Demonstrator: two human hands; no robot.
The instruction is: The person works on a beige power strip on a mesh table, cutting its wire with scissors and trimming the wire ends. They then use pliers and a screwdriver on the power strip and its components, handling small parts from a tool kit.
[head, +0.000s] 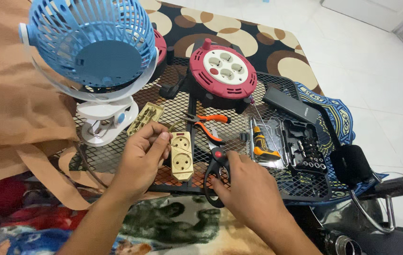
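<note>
Two hands are at work over the black wire-mesh tabletop (pixel 173 101). Your left hand (pixel 141 158) is curled, fingers bent and close together, pinching a thin pale wire that loops to the beige two-socket plastic outlet block (pixel 182 155); the thumb lies right against the block's left edge. The block lies flat on the mesh, between your hands. Your right hand (pixel 251 186) is half closed over the black-handled scissors with a red pivot (pixel 216 172) — fingertips on the handles, blades pointing away from you towards the orange-handled pliers (pixel 208 125) just beyond. Whether the fingers are through the handle loops, you cannot tell.

To the left of the block, a beige plastic backplate (pixel 145 118) lies beside the white clamp base of the blue grille clip fan (pixel 90 45). Behind sits a red-and-black round cable reel with a white four-socket face (pixel 223 71). To the right, an open clear case holds an orange-and-black screwdriver (pixel 260 141) next to a black tray of bits (pixel 307 146), with a flat black rectangular device (pixel 288 104) farther back.

The mesh rests over a brown-and-cream circle-patterned rug (pixel 239 35) on a white tiled floor (pixel 366 61). Brown cloth (pixel 8 94) is heaped at left — a patterned blanket (pixel 163 226) lies nearest you.
</note>
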